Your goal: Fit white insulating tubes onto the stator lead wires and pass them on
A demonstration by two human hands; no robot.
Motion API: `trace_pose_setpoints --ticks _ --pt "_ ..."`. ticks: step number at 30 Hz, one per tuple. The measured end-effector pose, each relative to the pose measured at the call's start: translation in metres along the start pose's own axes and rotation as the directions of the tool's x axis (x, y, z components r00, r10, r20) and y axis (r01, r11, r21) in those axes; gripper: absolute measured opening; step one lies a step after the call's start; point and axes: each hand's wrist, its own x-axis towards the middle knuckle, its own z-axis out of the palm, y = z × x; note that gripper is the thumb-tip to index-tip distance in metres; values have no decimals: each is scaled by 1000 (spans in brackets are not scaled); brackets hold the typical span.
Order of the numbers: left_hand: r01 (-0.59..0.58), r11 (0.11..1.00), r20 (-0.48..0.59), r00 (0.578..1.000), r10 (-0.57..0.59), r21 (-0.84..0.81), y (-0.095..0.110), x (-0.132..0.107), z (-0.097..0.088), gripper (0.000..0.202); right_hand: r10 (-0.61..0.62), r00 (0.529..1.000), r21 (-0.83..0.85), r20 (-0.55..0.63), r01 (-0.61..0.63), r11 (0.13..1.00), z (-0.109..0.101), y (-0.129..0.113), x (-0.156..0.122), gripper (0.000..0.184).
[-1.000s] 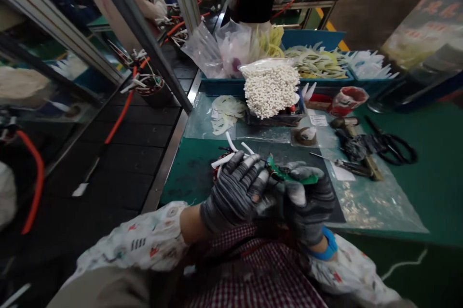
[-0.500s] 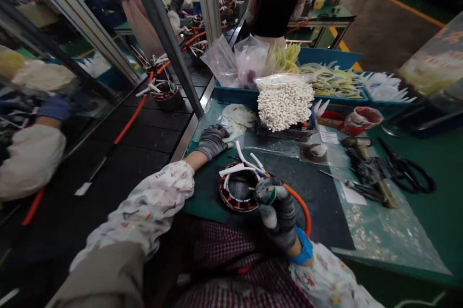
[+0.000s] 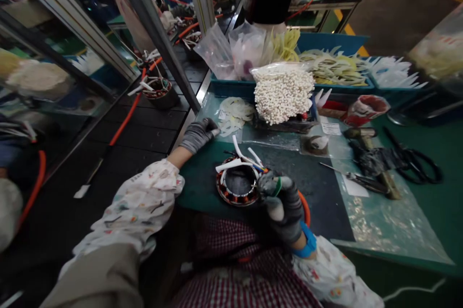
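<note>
On the dark mat lies a motor stator (image 3: 237,198), a ring with copper windings and white sleeved wires (image 3: 231,165) rising from its far side. An orange cable (image 3: 305,206) runs behind my right hand (image 3: 284,204), which is gloved in grey and closed at the stator's right edge. A small green piece shows between its fingers; what the piece belongs to is unclear. My left hand (image 3: 198,135), also gloved, has its fingers drawn together just left of a pile of pale flat loops (image 3: 235,114). Whatever its fingertips may hold is hidden.
Beyond the stator sits a bag of short white sticks (image 3: 284,93), with blue bins (image 3: 333,43) of yellowish strips behind. Right of the mat lie a hammer (image 3: 376,163), black scissors (image 3: 415,158) and a pointed tool (image 3: 361,181). A conveyor (image 3: 144,134) carrying other stators runs along the left.
My left hand has drawn back from the loops, leftward, its fingers now more gathered. My right hand stays by the stator. At far left, the co-worker's gloved hand has moved down and away.
</note>
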Motion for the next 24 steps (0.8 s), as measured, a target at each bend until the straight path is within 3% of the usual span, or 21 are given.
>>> trace_pose_setpoints --ticks 2,5,6,9,11,12,15,18,21,24 --pt "-30 994 -60 998 24 -108 3 -20 -14 31 72 997 19 -40 -71 997 -3 -3 2 23" --pt "-166 954 -143 981 133 -249 20 -68 -31 54 198 976 30 -92 -196 980 -8 -6 8 22" --pt "-307 910 -209 944 255 -279 28 -86 -34 45 231 968 22 -101 -230 973 -10 -6 10 26" --pt "-652 735 -130 758 639 -188 47 -134 -29 35 289 952 -1 -96 -291 957 -12 -5 18 37" --pt "-730 672 -78 683 727 -126 54 -154 -17 34 278 957 0 -78 -279 960 -11 -4 24 36" --pt "-737 668 -60 675 736 -97 55 -160 -10 33 270 961 19 -65 -270 963 -11 -5 26 34" --pt "-696 717 21 717 697 -37 58 -168 3 33 256 966 136 -49 -247 959 -7 -6 31 26" --pt "-628 778 58 777 627 -7 60 -174 3 34 263 963 185 -55 -249 951 -6 -7 29 25" --pt "-610 792 49 792 609 5 62 -188 4 44 226 973 74 -53 -222 972 -9 -10 23 23" --pt "-572 807 -1 815 579 148 61 -204 15 59 105 994 -199 21 -99 975 -12 -18 17 18"
